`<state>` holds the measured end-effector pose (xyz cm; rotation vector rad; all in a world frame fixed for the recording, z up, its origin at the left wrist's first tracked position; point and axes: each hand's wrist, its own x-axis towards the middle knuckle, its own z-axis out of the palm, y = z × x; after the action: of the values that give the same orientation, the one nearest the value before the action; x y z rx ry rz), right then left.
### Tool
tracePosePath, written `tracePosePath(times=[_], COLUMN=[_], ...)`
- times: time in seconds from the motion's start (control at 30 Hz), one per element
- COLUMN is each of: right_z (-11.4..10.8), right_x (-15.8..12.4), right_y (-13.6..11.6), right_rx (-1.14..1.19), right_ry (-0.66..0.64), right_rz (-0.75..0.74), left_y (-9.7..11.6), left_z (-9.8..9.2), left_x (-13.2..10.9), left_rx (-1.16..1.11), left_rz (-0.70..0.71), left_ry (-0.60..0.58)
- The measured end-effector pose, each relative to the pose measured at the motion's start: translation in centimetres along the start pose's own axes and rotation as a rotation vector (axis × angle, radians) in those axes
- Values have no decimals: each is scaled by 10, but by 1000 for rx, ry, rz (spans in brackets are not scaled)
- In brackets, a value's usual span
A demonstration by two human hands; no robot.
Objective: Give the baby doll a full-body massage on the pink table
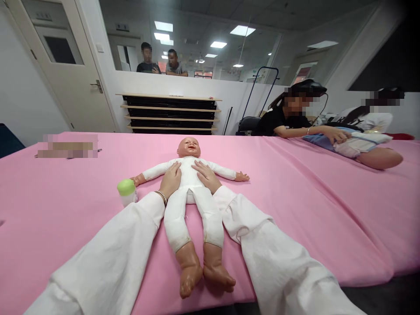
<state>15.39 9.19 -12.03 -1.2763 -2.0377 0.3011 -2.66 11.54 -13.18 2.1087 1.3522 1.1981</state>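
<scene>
- Doll [190, 183] lies on its back in the middle of the pink table [82, 210], head away from the person, arms spread wide, feet close to the near edge.
- Left hand [171, 179] and right hand [205, 176] rest flat on the doll's chest, one on each side, fingers spread and open; they press or steady it rather than grasp it, with nothing closed in either palm.
- The flat, face-up pose keeps the torso open to both palms, and the white sleeves run along either side of the legs.
- A bottle [127, 192] with a green cap stands just beside the left wrist, near the doll's arm.
- The feet nearly overhang the near edge, so there is little room toward the person.
- Wide bare cloth lies left, right and beyond the head.
- A co-worker [288, 116] handles another doll well apart at the far right.
</scene>
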Motion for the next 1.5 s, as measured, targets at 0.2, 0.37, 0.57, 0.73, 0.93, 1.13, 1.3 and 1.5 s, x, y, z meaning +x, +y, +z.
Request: tracePosePath(times=[0.2,0.37,0.57,0.73,0.93,1.13,1.3,1.5], right_z=[1,0,-3,-4,0,2,7,14], right_x=[-1,-4,3,12,16,14,8,5], right_y=[3,-7,-18,-12,6,27,35,37], right_rx=[-32,-16,19,-1,-43,-84,-121,-170], right_ry=[137,76,-129,-212,-132,27,132,119], right_rz=[126,57,-132,-148,22,197,239,260], left_y=[-3,-3,-2,-2,-1,2,19,45], left_z=[1,0,1,3,3,-1,-6,-2], left_x=[1,0,0,0,0,-3,-12,-3], left_rx=[-8,1,21,54,93,158,218,257], left_rz=[0,-8,-2,5,14,54,275,482], left_ry=[8,9,16,0,-22,-15,-135,-426])
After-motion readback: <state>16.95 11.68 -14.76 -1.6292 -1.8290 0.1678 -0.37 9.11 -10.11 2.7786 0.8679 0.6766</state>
